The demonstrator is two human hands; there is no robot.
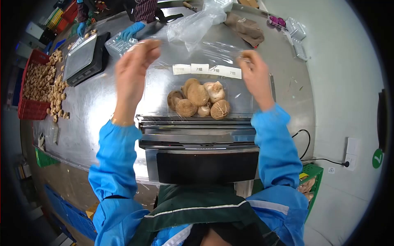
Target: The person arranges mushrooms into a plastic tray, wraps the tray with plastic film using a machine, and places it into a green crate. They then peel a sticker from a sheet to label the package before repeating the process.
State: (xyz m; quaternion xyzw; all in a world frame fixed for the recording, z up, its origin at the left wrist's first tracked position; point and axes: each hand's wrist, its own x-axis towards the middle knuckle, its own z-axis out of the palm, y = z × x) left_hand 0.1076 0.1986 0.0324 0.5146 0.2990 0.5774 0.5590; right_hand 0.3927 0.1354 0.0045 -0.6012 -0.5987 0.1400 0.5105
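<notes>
Several brown mushrooms (198, 95) sit in a clear plastic tray (240, 104) on the wrapping machine (201, 139) in front of me. Just beyond them, my right hand (255, 74) has its fingers pinched at the edge of clear plastic film (221, 51). Wrinkles in the film run across from that hand toward the left. My left hand (135, 67) is raised left of the mushrooms, its fingers bent inward and smeared by motion. Whether film is between them cannot be made out. Printed white labels (200, 69) lie in a row between my hands.
A weighing scale (83, 57) stands at the left, near a red crate (35, 105) of small mushrooms. Opposite, a co-worker's blue-gloved hand (133, 30) touches a clear container (117, 45). A plastic bag (197, 24) and brown cloth (246, 30) lie at the back.
</notes>
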